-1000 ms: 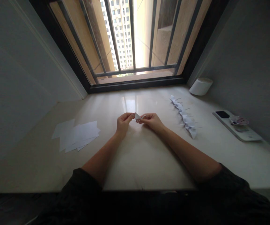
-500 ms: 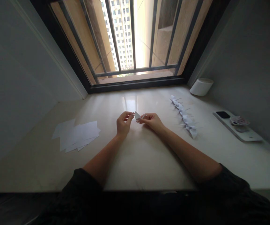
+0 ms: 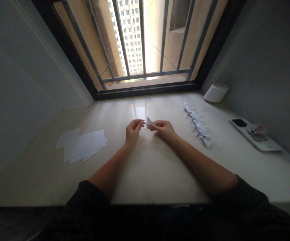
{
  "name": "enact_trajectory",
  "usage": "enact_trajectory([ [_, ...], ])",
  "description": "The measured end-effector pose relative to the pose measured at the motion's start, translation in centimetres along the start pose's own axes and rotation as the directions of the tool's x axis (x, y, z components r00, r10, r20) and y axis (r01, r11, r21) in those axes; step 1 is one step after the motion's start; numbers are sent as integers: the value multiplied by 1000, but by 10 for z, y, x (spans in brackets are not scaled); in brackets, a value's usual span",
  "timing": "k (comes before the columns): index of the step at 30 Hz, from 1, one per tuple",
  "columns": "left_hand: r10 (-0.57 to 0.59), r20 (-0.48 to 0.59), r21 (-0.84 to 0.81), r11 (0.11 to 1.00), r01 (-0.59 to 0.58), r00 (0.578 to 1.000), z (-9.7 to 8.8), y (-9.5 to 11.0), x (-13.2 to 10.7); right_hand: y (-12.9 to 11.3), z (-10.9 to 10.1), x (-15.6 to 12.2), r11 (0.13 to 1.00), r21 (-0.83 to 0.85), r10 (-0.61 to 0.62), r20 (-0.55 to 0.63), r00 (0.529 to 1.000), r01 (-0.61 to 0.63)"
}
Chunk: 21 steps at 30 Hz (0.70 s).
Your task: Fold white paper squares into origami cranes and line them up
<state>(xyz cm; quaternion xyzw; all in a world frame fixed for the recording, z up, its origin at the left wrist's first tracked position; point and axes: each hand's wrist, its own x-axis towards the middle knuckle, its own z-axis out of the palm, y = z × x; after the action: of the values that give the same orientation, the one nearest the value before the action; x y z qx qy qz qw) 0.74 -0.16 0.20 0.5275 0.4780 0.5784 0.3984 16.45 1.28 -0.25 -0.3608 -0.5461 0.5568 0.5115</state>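
Observation:
A small white origami crane (image 3: 149,121) is held just above the sill, one pointed flap standing up. My right hand (image 3: 163,129) pinches its right side between thumb and fingers. From the left, my left hand (image 3: 134,130) has its thumb and fingertips pressed together at a thin tip of the same paper; the fingers hide most of that tip. To the right lies a row of several finished-looking paper cranes (image 3: 197,124), set close together with thin points sticking out. Loose white paper sheets (image 3: 84,145) overlap in a pile to the left.
The pale windowsill (image 3: 155,174) carries everything. At the right is a phone (image 3: 268,144) with a round clear grip on its back. A white cylindrical object (image 3: 216,93) leans by the right wall. The barred window (image 3: 145,95) bounds the far side.
The crane has turned a little in my right hand, so its flap now points more upright and sits slightly farther right. Both hands have barely shifted.

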Motion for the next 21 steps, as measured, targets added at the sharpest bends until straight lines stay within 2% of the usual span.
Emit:
enact_trajectory([
  [5, -11, 57, 12, 1000, 10, 998, 0, -2, 0, 0, 0, -1, 999, -44, -13, 14, 1000, 13],
  [13, -52, -7, -34, 998, 51, 999, 0, -2, 2, -3, 2, -3, 996, -88, -11, -27, 1000, 8],
  [21, -37, -40, -10, 999, 36, 999, 2, -1, 0, -1, 1, -2, 994, -109, -19, -67, 998, 12],
])
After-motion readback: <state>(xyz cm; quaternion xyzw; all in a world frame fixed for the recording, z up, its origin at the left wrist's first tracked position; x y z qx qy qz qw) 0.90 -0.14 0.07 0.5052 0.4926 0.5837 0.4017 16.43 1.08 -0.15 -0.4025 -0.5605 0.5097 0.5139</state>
